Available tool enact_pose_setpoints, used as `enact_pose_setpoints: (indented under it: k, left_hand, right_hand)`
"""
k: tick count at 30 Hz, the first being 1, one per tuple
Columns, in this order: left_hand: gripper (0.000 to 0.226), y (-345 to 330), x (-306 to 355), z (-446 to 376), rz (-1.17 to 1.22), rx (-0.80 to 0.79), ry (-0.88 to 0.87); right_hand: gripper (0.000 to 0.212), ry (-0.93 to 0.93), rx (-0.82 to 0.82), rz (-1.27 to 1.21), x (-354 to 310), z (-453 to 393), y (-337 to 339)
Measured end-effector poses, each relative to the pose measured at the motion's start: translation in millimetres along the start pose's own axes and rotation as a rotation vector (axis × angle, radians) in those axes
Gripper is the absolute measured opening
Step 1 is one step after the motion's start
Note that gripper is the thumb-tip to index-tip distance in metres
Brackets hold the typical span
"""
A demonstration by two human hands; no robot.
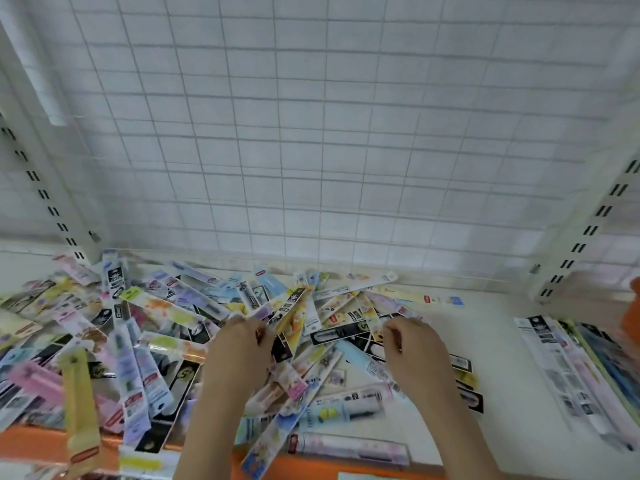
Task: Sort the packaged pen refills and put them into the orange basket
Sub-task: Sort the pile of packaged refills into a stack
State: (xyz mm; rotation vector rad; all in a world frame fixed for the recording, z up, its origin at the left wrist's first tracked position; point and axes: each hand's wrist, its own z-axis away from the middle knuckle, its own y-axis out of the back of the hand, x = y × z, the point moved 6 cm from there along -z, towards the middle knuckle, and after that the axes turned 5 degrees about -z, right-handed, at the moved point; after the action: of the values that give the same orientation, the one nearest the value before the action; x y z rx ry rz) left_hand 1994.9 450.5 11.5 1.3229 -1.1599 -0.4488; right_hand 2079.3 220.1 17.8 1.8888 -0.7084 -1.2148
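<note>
Both hands work at the centre of the frame, in a loose heap of long flat printed plastic refill packets [166, 327] that sprawls across the white shelf surface [502, 358] from the left edge to the middle; the left hand [239, 344] pinches an upright yellow-and-black packet [294, 306]; the right hand [415, 344] is curled on the heap, its hold unclear. Best to draw one design clear before gathering its matches; loose packets slide easily. The heap holds dozens, too many to count; one squared stack of packets [571, 375] lies at lower right; an orange object [632, 313], perhaps the basket, shows at the right edge.
</note>
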Motion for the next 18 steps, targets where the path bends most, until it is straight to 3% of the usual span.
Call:
enact_pose_setpoints:
  k: [4, 15, 18]
  left_hand:
    - [0.028, 1, 4, -6, -0.055, 0.013, -0.002]
    - [0.022, 31, -13, -8, 0.12, 0.19, 0.113]
    - [0.023, 39, -18, -2, 0.137, 0.22, 0.137]
  right_hand:
    - [0.023, -0.014, -0.004, -0.013, 3, -14, 5]
    - [0.026, 0.042, -0.162, 0.055, -9, -69, -20]
    - [0.039, 0.076, -0.225, 0.067, -19, -80, -32]
